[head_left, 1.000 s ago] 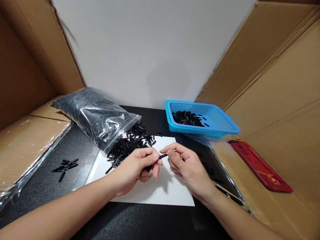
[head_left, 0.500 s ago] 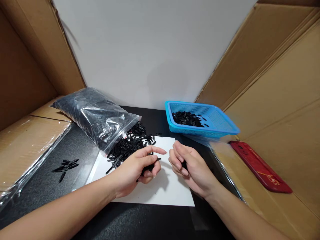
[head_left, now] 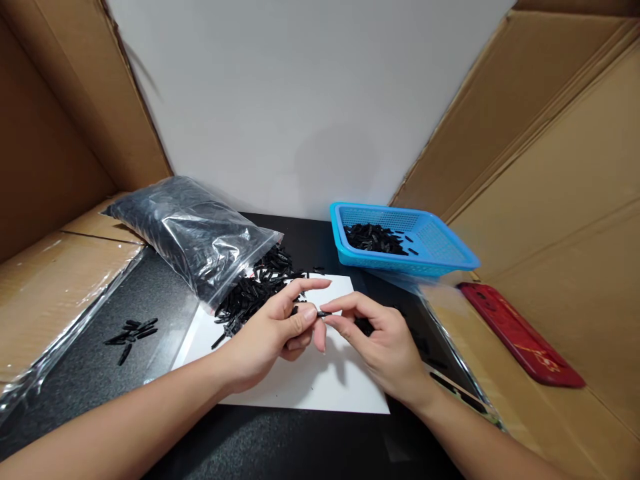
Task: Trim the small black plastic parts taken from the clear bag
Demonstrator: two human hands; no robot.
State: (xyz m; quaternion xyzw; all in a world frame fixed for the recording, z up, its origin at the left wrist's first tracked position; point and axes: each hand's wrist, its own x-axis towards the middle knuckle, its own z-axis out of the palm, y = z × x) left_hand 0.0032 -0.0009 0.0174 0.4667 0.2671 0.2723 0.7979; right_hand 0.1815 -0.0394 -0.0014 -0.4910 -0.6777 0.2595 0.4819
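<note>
low in the frame both forearms come in from the bottom corners and meet just below the middle. the left hand (head_left: 273, 333) is curled, thumb and forefinger pinched on one end of a small black piece (head_left: 324, 313), with more black bits seemingly tucked in the palm, though how many cannot be told. the right hand (head_left: 385, 340) meets it from the right, thumb and forefinger tips narrow on the other end of the same piece, so it sits between the two hands, lifted just above the white sheet (head_left: 300, 387) on the black table (head_left: 125, 313).

the piece looks like a thin, stiff plastic sliver, very light and probably smooth enough to slip; a fingertip pinch at its ends, as now, seems the sensible hold, since there is little middle to take.

just beyond the hands, centre-left, a loose heap of black pieces (head_left: 250, 293) spills onto the sheet from the mouth of a clear plastic bag (head_left: 185, 230) packed with them. a small cluster of pieces (head_left: 133, 330) lies apart at the left. right of centre, further back, a blue basket (head_left: 450, 250) holds a shallow pile. a red flat object (head_left: 520, 333) rests on cardboard (head_left: 575, 220) at the right; a white wall closes the back.
</note>
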